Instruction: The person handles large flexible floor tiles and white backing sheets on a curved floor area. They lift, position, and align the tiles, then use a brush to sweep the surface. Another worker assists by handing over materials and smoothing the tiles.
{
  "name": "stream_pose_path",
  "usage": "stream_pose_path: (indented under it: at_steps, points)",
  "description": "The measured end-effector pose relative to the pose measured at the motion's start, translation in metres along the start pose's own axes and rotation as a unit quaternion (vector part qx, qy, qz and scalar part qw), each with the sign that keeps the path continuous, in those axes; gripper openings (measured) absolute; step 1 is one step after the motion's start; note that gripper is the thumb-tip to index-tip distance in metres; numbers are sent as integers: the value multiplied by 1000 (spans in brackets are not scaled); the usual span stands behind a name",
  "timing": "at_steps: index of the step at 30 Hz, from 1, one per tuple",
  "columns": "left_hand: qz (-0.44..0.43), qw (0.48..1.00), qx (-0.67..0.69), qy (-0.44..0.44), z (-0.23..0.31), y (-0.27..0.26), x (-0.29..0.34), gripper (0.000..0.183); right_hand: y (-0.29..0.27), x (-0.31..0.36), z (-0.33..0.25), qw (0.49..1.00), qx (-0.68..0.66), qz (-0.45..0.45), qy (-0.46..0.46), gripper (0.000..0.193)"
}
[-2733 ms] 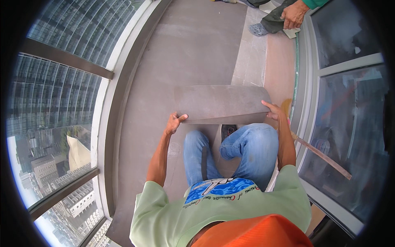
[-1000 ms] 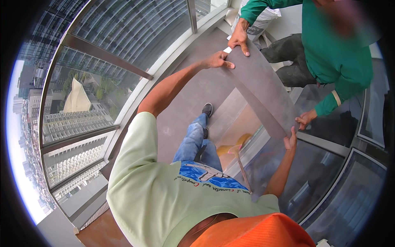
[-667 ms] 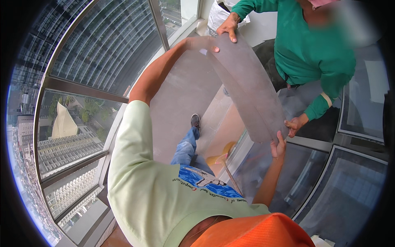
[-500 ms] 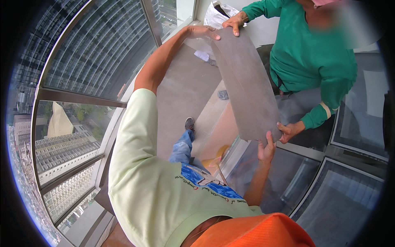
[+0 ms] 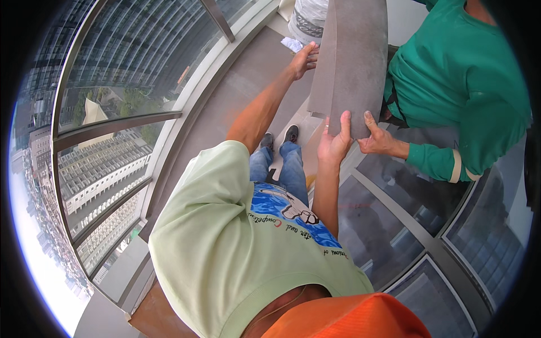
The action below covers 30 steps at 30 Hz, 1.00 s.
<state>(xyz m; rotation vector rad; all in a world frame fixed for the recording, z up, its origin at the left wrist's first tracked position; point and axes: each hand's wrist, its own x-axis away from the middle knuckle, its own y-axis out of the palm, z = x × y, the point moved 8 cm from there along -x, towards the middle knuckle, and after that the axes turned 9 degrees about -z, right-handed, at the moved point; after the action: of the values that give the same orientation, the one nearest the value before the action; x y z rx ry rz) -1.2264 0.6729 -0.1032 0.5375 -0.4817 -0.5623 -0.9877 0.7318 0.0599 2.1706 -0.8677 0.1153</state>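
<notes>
A long grey-brown tile-like panel (image 5: 358, 62) with a lengthwise line on its face hangs in front of me, its far end cut off by the picture's top. My right hand (image 5: 335, 143) grips its near edge, thumb on the upper face and the other fingers partly hidden. Beside the panel's left long edge is my left hand (image 5: 305, 60), fingers stretched toward it; whether they touch it I cannot tell. A co-worker in a green top (image 5: 451, 101) holds the near right corner with one hand (image 5: 384, 137), close to my right hand. The co-worker's other hand is out of view.
Tall framed windows (image 5: 118, 123) line the left side. A white sack (image 5: 309, 19) and a crumpled white piece (image 5: 292, 44) lie on the grey floor (image 5: 248, 79) beyond. Dark framed glass panes (image 5: 375, 219) fill the lower right. My shoes (image 5: 291, 133) stand below the panel.
The panel has turned more upright in view and shifted up. My left hand has left its far corner and come nearer along the left edge. My right hand still grips the near end.
</notes>
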Motion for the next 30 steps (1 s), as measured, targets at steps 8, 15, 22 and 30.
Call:
stream_pose_path:
  at_steps: [8, 15, 22, 30]
  points:
    - [10, 985, 111, -129, -196, 41, 90, 56, 60, -93, 30, 964, -137, -94, 208, 64]
    - [3, 978, -51, -204, -286, 101, 158, 57, 117, -162, 59, 603, -398, -37, 691, 73]
    - [9, 964, -198, -177, -278, 60, 156, 57, 114, -233, 107, 758, -209, -118, 606, 70]
    - [197, 959, -134, -156, -203, -17, 169, 45, 96, -175, 102, 940, -91, -87, 316, 67]
